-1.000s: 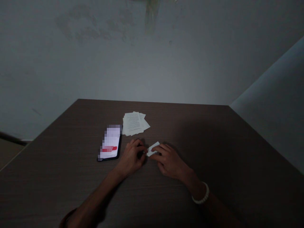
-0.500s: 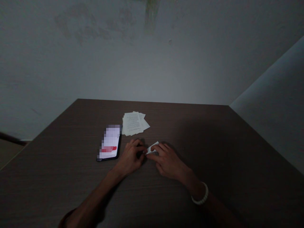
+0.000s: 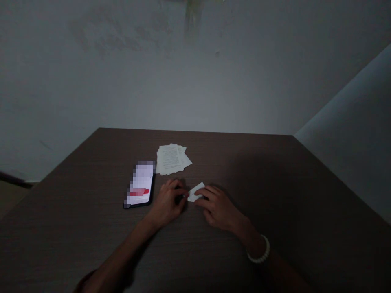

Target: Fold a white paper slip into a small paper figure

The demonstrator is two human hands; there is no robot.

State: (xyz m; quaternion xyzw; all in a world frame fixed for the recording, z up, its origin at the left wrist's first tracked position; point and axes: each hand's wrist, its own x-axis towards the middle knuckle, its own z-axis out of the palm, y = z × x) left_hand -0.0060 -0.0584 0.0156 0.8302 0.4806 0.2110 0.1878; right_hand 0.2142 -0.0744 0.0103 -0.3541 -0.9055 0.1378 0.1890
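Note:
A small piece of white folded paper (image 3: 196, 189) lies between my hands near the middle of the table. My left hand (image 3: 170, 201) is closed, its thumb and index finger pinching the paper's left end. From the other side, my right hand (image 3: 219, 206) has its bent fingers on the paper's right part, with the thumb at the lower edge. A white beaded bracelet (image 3: 259, 259) circles my right wrist. The paper's right end is hidden under my fingers.
Beyond my left hand, a loose stack of printed paper sheets (image 3: 170, 158) sits on the dark wooden table (image 3: 244, 146). A phone (image 3: 142, 177) with a lit, partly blurred screen lies left of my left hand. A grey wall (image 3: 244, 81) rises behind the table.
My right thumb and fingers have shifted slightly right along the paper, so more of its white surface shows. My left hand keeps its pinch in nearly the same spot.

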